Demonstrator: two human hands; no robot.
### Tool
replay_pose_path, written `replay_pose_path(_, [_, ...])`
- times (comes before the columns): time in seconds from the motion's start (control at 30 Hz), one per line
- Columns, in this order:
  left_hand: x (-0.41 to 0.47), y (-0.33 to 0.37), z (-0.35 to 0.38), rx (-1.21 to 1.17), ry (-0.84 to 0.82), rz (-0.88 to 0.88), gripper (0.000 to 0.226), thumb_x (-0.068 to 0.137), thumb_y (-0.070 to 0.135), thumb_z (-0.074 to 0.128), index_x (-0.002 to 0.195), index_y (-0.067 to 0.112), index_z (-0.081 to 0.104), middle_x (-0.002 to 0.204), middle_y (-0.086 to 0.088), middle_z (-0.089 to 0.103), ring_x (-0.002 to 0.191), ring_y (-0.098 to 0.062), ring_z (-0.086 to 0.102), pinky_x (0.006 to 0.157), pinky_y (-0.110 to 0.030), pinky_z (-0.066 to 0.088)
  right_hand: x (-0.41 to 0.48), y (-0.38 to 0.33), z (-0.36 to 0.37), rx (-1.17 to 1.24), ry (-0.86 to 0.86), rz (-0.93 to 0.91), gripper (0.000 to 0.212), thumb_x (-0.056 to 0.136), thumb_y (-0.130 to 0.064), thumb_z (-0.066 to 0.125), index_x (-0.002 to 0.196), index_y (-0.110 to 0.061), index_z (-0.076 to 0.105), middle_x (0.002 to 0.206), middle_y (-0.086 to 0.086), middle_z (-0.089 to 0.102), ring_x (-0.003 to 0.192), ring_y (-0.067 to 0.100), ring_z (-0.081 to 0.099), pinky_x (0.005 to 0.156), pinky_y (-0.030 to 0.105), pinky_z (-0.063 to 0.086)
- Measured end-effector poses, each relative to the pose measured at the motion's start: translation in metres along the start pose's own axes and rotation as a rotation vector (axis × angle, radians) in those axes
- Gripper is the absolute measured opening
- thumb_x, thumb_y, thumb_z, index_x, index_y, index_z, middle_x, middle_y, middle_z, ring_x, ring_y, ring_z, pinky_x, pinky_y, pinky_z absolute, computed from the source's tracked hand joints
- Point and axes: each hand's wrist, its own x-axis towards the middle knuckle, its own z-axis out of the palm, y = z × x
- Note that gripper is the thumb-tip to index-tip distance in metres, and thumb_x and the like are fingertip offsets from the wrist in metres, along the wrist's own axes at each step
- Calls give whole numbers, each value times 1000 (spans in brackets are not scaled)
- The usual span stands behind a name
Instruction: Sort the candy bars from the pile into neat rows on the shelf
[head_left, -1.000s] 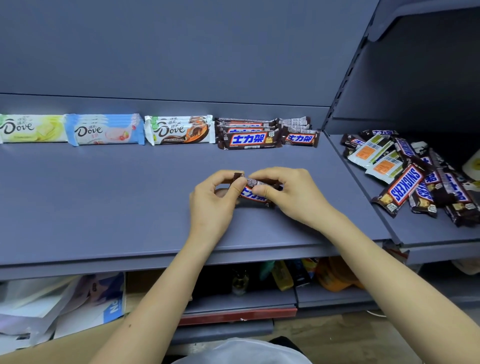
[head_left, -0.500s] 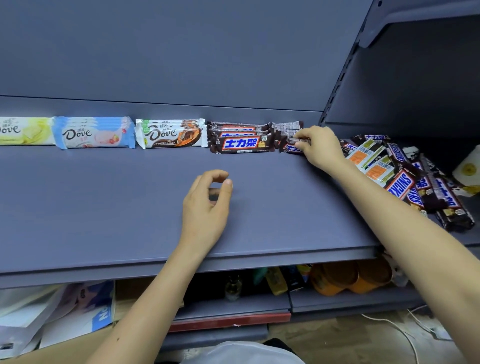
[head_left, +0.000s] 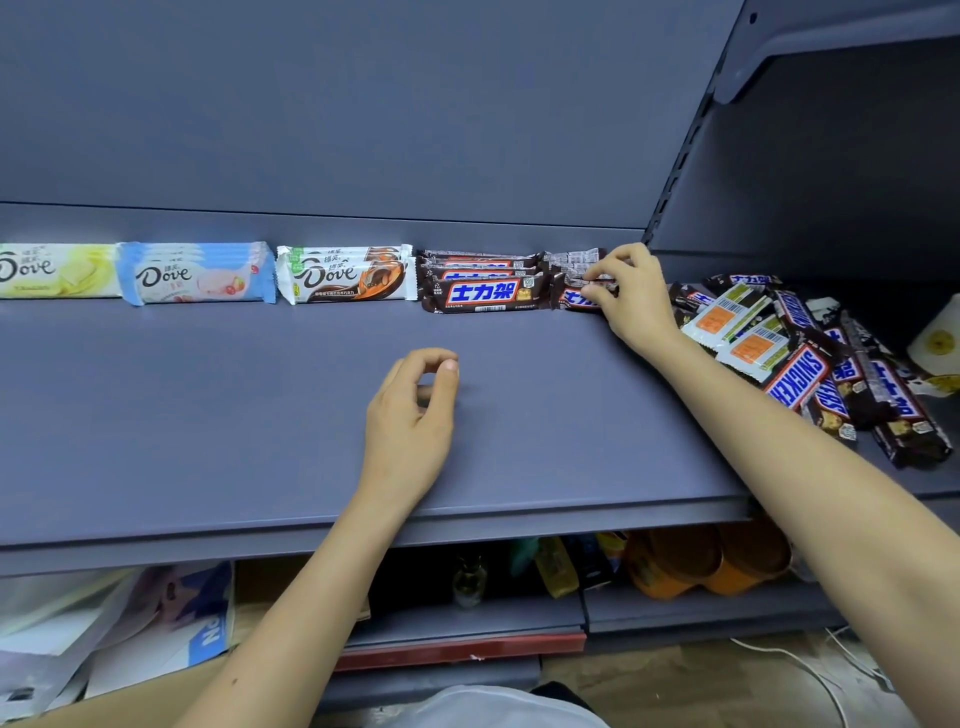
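Along the back of the grey shelf (head_left: 208, 415) runs a row of stacks: yellow Dove bars (head_left: 57, 270), blue Dove bars (head_left: 200, 273), brown-and-white Dove bars (head_left: 345, 275), and a stack of brown Snickers bars (head_left: 483, 283). At the right end of the row lies a small Snickers bar (head_left: 574, 297), and my right hand (head_left: 631, 293) pinches it on top of a small stack. My left hand (head_left: 413, 421) rests on the middle of the shelf, fingers loosely curled, holding nothing. The loose pile of candy bars (head_left: 810, 358) lies on the neighbouring shelf to the right.
A slotted upright (head_left: 680, 156) divides the two shelf bays. A white roll (head_left: 935, 338) sits at the far right behind the pile. Under the shelf are orange containers (head_left: 701, 564), bottles, bags and papers (head_left: 130, 629). Cables lie on the floor at the lower right.
My right hand carried the small Snickers bar from the shelf's middle to the row's right end and now holds it there. My left hand let go and stayed in the middle.
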Motion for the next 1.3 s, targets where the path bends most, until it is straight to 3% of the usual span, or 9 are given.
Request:
replay_pose_path(0.1, [-1, 0, -1, 4, -3, 4, 20, 95, 27, 43, 83, 40, 52, 99, 8, 61, 85, -15, 63, 67, -8, 38, -1, 4, 0, 15, 23, 32, 23, 84, -17, 65, 106, -10, 65, 126, 9, 46, 121, 27, 35, 93, 16, 22])
replay_pose_path(0.23, [-2, 2, -1, -2, -18, 15, 20, 96, 26, 38, 90, 31, 56, 101, 6, 61, 79, -4, 62, 69, -4, 36, -1, 9, -2, -14, -130, 59, 47, 84, -20, 65, 129, -16, 50, 139, 8, 42, 130, 22, 38, 105, 24, 25])
replay_pose_path(0.5, [-2, 4, -1, -16, -35, 25, 25, 98, 23, 33, 90, 25, 57, 91, 20, 58, 73, -1, 60, 67, 0, 36, 3, 6, -1, -34, -156, 22, 51, 84, -16, 65, 132, -11, 48, 141, 9, 42, 132, 22, 37, 109, 25, 23])
replay_pose_path(0.7, [-3, 5, -2, 3, -59, 36, 24, 98, 24, 34, 91, 25, 57, 90, 21, 59, 73, 2, 60, 67, 0, 36, 0, 4, 3, 25, -119, 47, 73, 83, -14, 66, 144, -12, 26, 151, 9, 27, 140, 21, 23, 115, 31, 17])
replay_pose_path(0.8, [-2, 4, -1, 20, -70, 40, 21, 97, 25, 36, 91, 25, 57, 91, 16, 60, 80, -5, 62, 67, -1, 36, -2, 8, -5, 3, -93, 35, 67, 85, -12, 63, 143, -10, 28, 150, 10, 29, 139, 24, 25, 114, 33, 19])
replay_pose_path(0.9, [-1, 2, 0, 46, -73, 29, 15, 95, 25, 42, 90, 26, 57, 90, 17, 60, 85, -14, 62, 66, -2, 35, -6, 22, -23, -129, -50, 9, 48, 87, -8, 57, 134, -8, 43, 142, 12, 40, 133, 28, 32, 110, 32, 23])
replay_pose_path(0.97, [-1, 2, 1, 72, -85, 33, 11, 93, 23, 46, 90, 26, 57, 88, 18, 59, 84, -12, 61, 64, 0, 35, -9, 36, -33, -229, -8, 18, 37, 88, -8, 53, 125, -6, 53, 134, 13, 48, 128, 30, 36, 107, 32, 25])
replay_pose_path(1.17, [-4, 2, 0, 142, -143, 64, 10, 91, 20, 52, 87, 24, 60, 86, 19, 59, 76, 7, 53, 63, 2, 34, -19, 58, -49, -499, -228, 315, 54, 88, -47, 50, 134, -20, 43, 143, 12, 39, 131, 38, 31, 106, 46, 31])
replay_pose_path(1.3, [-4, 1, -1, 153, -144, 71, 11, 91, 20, 53, 85, 23, 61, 84, 18, 60, 78, 6, 55, 64, 3, 34, -23, 54, -50, -553, -248, 322, 50, 90, -42, 46, 133, -17, 45, 139, 16, 41, 126, 42, 37, 103, 46, 35])
